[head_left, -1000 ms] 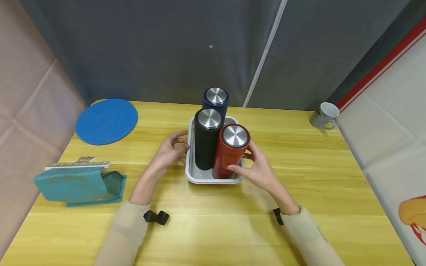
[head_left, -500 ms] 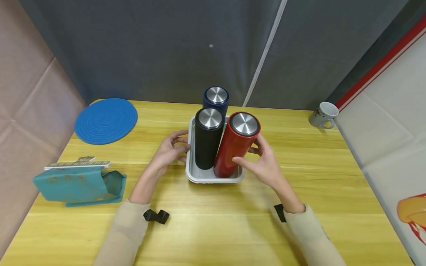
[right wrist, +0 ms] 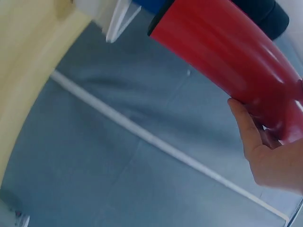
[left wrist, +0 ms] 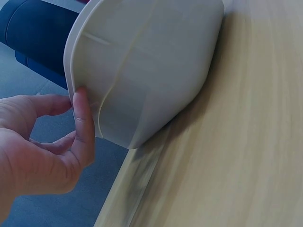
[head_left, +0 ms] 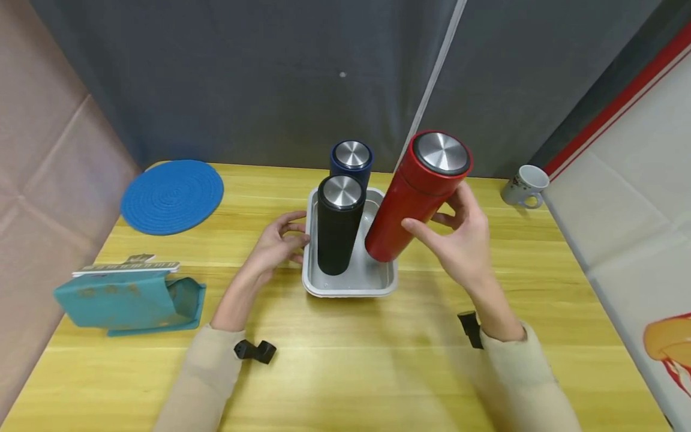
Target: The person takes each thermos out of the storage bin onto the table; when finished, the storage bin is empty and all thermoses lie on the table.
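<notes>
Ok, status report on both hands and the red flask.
Right hand grips red flask, tilted, clear of tray. Left hand touches tray rim. Black flask close beside.

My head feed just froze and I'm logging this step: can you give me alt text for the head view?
The right hand holds a tilted red cylindrical flask with a steel lid lifted above a white rectangular tray on a yellow wooden table. The left hand touches the tray's left rim; a black flask and a blue flask stand upright in it.
</notes>
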The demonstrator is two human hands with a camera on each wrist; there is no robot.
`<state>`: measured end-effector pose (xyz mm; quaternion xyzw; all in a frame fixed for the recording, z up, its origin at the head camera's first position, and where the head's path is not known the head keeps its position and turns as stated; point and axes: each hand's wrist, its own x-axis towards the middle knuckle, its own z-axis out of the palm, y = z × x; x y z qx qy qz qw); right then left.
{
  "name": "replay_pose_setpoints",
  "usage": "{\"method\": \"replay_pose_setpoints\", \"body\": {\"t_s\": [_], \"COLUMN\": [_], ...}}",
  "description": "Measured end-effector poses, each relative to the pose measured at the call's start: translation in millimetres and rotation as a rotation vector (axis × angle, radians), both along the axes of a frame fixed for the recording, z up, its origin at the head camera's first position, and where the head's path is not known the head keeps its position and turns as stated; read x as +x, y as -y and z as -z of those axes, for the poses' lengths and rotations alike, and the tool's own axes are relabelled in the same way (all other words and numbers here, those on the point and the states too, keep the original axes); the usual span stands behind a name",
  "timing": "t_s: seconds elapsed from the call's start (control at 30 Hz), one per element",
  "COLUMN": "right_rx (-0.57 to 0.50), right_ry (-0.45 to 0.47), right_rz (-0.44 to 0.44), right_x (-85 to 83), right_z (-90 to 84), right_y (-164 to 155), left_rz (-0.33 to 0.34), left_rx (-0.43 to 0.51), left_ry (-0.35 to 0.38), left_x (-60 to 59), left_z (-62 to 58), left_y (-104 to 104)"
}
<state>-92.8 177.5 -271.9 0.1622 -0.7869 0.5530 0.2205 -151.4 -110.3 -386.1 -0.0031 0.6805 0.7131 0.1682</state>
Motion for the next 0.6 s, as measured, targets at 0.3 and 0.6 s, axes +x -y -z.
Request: {"method": "replay_pose_setpoints", "body": {"t_s": [0.3,0.6], "right_rx": [0.02,0.033], "right_ry": [-0.003,0.126], "right_rz": [0.169,0.222], "right_x": [-18.9,-48.4], "right_z": [0.3,28.0], "right_y": [-42,-68], "left_rz": [-0.004,0.013], "left_rx": [-0.006,-0.028], "left_ry": [0.0,0.003], "left_x": [-0.4,0.6], "left_z": [-1.1,-0.5], "left_y": [1,0]}}
